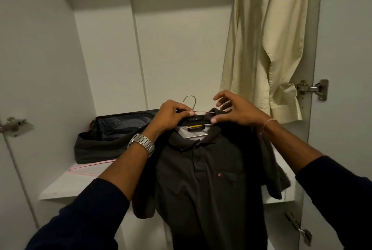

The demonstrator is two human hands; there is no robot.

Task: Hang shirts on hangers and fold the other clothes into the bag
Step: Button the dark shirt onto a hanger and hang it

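Left hand (173, 115) pinching hanger (190, 104) neck, right hand (237, 111) pinching dark polo shirt (209, 179) collar.

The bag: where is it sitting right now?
In the head view, the dark bag sits on the white wardrobe shelf, left of centre, against the back wall, just behind the left hand and the dark polo shirt.

Hanger (190, 106): only hook and neck exposed; shoulders hidden inside dark polo shirt (209, 189). Polo hem cut off at 6 o'clock edge. Cream shirt (265, 44) top cropped at 12 o'clock. Bag (108, 137) partly behind left forearm.
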